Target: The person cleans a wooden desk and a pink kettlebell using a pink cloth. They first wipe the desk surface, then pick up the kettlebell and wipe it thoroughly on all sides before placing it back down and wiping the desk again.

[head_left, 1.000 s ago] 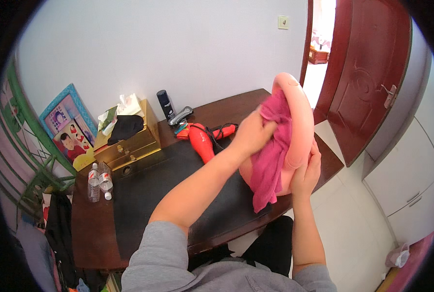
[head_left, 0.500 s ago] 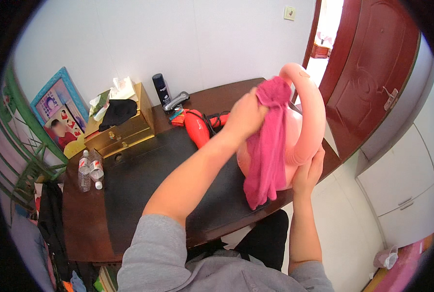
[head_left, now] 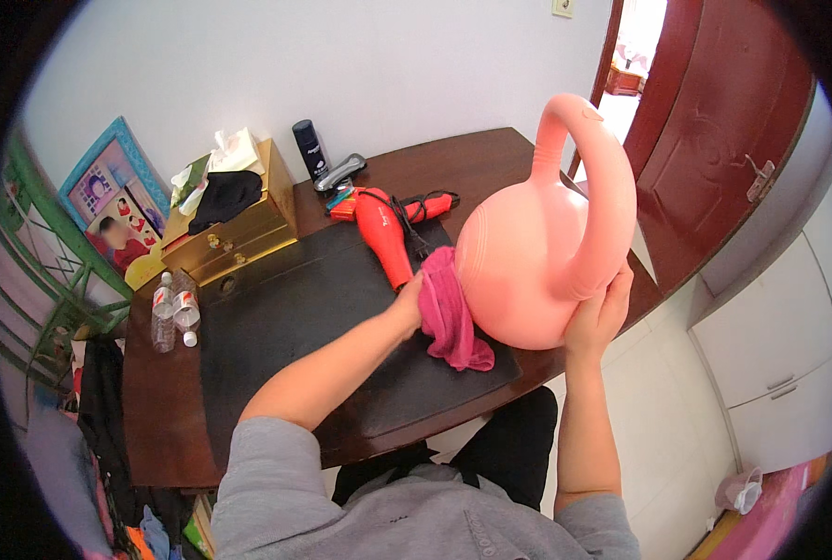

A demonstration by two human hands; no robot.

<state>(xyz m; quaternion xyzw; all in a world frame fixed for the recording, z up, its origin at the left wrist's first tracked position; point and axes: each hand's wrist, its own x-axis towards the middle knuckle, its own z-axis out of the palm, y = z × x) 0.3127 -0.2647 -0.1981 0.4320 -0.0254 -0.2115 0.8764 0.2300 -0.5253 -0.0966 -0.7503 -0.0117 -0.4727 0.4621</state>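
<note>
A large pink kettlebell-shaped ball (head_left: pixel 523 257) with a thick arched handle rests at the right end of the dark table. My right hand (head_left: pixel 600 313) grips its lower right side near the handle's base; some fingers are hidden behind it. Bunched in my left hand (head_left: pixel 408 303) is a magenta cloth (head_left: pixel 449 313), pressed against the ball's left side. The cloth's loose end hangs down over the black mat (head_left: pixel 295 317). Just beyond my left hand lies a red hair dryer (head_left: pixel 383 233) with its black cord wound round it.
A gold drawer box (head_left: pixel 239 233) with tissues and a black cloth on top stands at the back left, beside a blue picture frame (head_left: pixel 112 177). Two plastic bottles (head_left: pixel 173 313) lie near the table's left end. A dark spray can (head_left: pixel 310 149) stands by the wall.
My left hand has brought the cloth down and left, from the handle to the ball's left side. The ball's round body is more exposed. My right hand stays on it.
</note>
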